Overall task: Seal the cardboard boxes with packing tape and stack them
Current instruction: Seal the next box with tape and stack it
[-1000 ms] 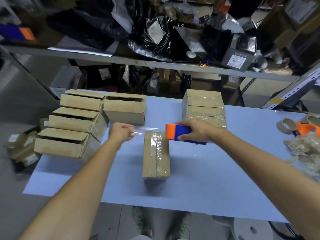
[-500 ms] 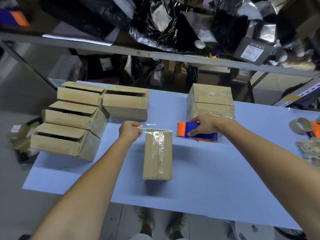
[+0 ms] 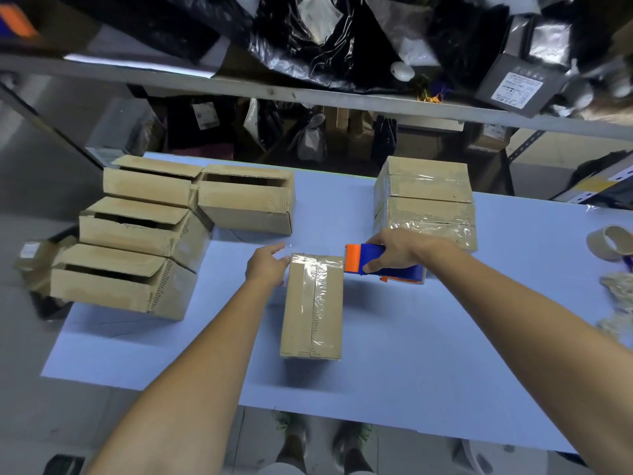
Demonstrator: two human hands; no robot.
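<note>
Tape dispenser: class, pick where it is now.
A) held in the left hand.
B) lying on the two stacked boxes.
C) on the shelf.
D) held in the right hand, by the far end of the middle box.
D: the right hand holds the blue and orange tape dispenser just right of the far end of the middle box.

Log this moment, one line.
step: sealing middle box | left hand: touches far-left corner | right hand: grips tape dispenser | sealed stack: two boxes
</note>
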